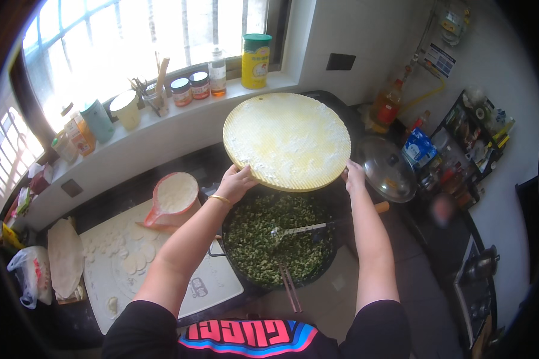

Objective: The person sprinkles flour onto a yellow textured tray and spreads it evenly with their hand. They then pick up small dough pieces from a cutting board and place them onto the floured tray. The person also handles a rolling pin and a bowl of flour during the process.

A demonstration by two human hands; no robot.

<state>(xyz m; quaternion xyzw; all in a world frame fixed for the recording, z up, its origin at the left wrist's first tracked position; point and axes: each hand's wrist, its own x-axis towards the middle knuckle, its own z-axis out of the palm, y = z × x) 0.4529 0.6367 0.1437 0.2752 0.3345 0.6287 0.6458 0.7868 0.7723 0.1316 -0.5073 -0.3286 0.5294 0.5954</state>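
Both my hands hold a round, yellow ribbed tray (287, 139) dusted with white flour. My left hand (237, 183) grips its lower left edge, and my right hand (354, 176) its lower right edge. Below the tray, a wide dark pan (224, 244) holds chopped green filling (260, 242); a spatula (305, 228) and a pair of chopsticks (289, 287) rest in it. On the left, a pale board (215, 278) bears flattened dough rounds (134, 262), small dough pieces and one folded dumpling (112, 305). A red-rimmed container of flour (176, 193) stands at the board's back.
Jars (181, 92), bottles and a yellow tin (256, 63) line the windowsill. A glass lid (386, 170) lies right of the tray, near an oil bottle (385, 107) and a rack of seasonings (467, 130). A plastic bag (32, 276) sits at the far left.
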